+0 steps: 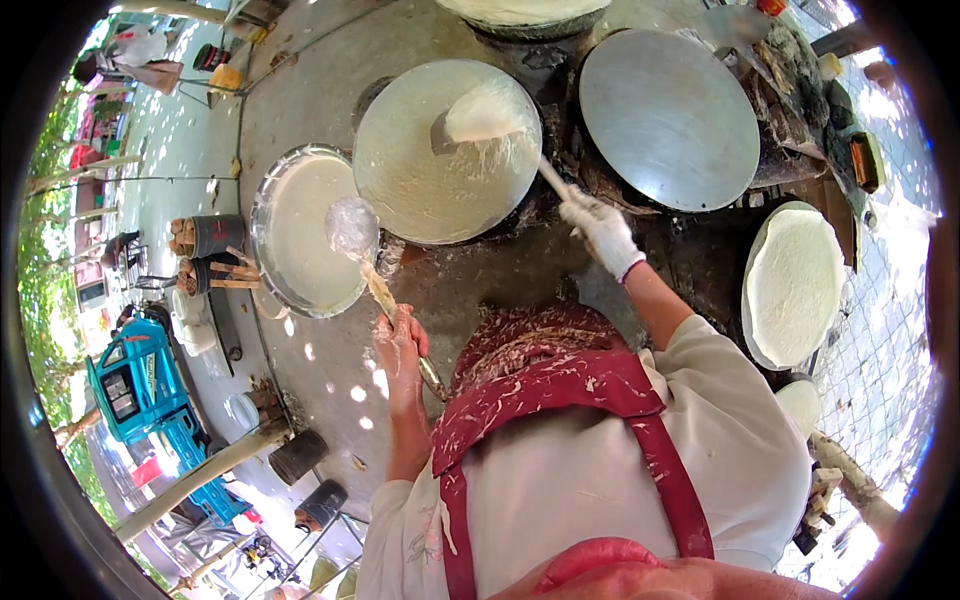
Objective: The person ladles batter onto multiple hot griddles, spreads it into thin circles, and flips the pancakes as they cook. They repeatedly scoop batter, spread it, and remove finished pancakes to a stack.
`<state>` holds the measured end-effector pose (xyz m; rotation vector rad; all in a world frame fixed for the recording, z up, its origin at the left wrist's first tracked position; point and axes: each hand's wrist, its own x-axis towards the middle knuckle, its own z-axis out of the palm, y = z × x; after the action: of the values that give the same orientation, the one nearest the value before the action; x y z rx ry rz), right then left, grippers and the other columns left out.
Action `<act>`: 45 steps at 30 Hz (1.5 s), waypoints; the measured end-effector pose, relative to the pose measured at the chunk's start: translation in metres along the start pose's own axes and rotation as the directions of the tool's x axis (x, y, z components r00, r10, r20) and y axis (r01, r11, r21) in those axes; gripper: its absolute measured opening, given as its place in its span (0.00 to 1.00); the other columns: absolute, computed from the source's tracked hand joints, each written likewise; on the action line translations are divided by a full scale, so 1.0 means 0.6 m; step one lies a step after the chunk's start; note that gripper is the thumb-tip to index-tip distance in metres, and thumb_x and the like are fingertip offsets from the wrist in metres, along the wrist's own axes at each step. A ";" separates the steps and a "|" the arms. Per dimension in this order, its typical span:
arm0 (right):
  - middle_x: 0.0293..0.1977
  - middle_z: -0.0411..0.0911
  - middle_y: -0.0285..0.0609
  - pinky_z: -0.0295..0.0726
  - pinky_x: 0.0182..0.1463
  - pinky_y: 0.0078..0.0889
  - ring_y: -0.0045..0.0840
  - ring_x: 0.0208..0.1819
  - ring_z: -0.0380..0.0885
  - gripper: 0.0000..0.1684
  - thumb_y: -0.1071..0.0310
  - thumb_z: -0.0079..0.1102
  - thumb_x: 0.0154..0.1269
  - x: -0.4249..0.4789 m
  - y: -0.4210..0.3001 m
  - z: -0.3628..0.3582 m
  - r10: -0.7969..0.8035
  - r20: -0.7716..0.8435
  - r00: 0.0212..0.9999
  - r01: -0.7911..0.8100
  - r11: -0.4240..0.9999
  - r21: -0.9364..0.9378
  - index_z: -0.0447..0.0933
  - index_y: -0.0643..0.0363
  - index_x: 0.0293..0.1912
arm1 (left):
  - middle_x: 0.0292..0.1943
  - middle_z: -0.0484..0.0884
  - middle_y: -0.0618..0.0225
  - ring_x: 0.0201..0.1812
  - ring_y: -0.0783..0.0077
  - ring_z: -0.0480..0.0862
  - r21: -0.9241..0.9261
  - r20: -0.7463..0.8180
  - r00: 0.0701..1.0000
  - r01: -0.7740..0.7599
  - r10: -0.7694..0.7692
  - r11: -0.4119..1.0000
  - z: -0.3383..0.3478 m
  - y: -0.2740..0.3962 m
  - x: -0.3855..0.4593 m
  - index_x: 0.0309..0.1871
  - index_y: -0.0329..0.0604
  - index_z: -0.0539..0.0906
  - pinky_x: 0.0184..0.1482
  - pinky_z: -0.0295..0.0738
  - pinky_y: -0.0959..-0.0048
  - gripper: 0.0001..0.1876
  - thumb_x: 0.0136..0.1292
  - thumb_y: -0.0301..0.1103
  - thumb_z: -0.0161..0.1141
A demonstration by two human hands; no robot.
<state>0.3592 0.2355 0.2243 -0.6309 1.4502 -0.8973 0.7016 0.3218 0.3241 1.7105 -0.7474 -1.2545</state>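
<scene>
In the head view my left hand [401, 337], bare and smeared with batter, grips the handle of a metal ladle [351, 226]. The ladle's bowl is over the right side of a wide metal basin [264, 247] of pale batter [304, 225]. My right hand [602, 231], in a white glove, holds the stick handle of a spreader [442, 136]. A mass of wet batter [486, 112] lies against the spreader on a round griddle [450, 191], whose surface is covered with a thin pale layer. Some batter hangs in strands towards the right rim.
A bare round griddle [667, 120] stands at upper right; another batter-covered griddle [525, 11] is at the top edge. Flat round sheets [793, 289] lie stacked at right. Buckets of wood [214, 235], poles [202, 472] and a blue truck [150, 382] are at left.
</scene>
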 end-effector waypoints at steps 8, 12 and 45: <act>0.29 0.77 0.23 0.66 0.23 0.15 0.07 0.21 0.68 0.29 0.51 0.67 0.69 -0.002 -0.018 0.023 0.075 0.197 0.977 -0.039 0.982 -0.184 0.77 0.51 0.65 | 0.18 0.66 0.72 0.13 0.78 0.66 0.072 0.026 0.999 -0.030 0.029 0.997 -0.006 0.025 0.047 0.41 0.36 0.73 0.14 0.57 0.76 0.11 0.77 0.35 0.51; 0.34 0.81 0.27 0.73 0.33 0.18 0.09 0.28 0.72 0.28 0.51 0.66 0.69 0.016 -0.025 0.034 0.023 0.085 0.996 0.000 0.965 -0.263 0.80 0.53 0.63 | 0.18 0.67 0.72 0.12 0.77 0.67 0.135 0.152 0.985 -0.103 0.083 0.985 0.002 0.056 0.169 0.35 0.38 0.71 0.13 0.57 0.74 0.12 0.76 0.35 0.53; 0.43 0.87 0.41 0.79 0.55 0.34 0.32 0.46 0.85 0.26 0.47 0.68 0.63 -0.175 0.082 0.343 -0.086 -0.134 0.987 0.020 0.903 -0.430 0.84 0.44 0.58 | 0.19 0.62 0.81 0.11 0.87 0.64 -0.148 0.861 0.483 0.539 -0.160 0.829 -0.149 0.148 0.379 0.55 0.34 0.71 0.15 0.52 0.84 0.15 0.83 0.36 0.38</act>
<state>0.5789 0.3169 0.2544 -0.9484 1.7958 -0.6785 0.8598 0.1154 0.3163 0.8550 -0.5558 -2.4151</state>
